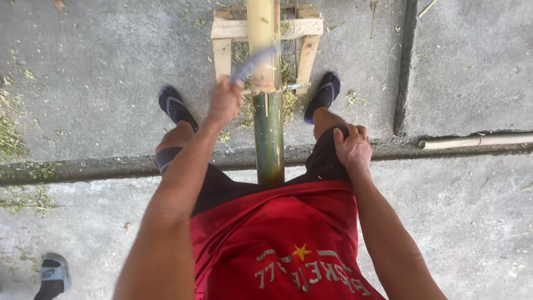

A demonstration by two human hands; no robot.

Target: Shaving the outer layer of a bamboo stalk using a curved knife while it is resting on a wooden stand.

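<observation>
A long bamboo pole runs away from me between my legs; its near part is green (269,139) and its far part is scraped pale yellow (259,33). My left hand (225,101) grips the handle of a blade (252,61), blurred by motion, which lies against the pole where green meets pale. My right hand (351,145) rests on my right thigh, fingers curled on the hem of my black shorts (325,161). A thin metal piece (293,87) sticks out to the right of the pole.
The pole's far end lies on a small wooden frame (304,29) on the concrete. Green shavings (288,105) are scattered around my sandalled feet. A pale pipe (477,140) lies along the step at right. Another person's foot (53,275) shows at bottom left.
</observation>
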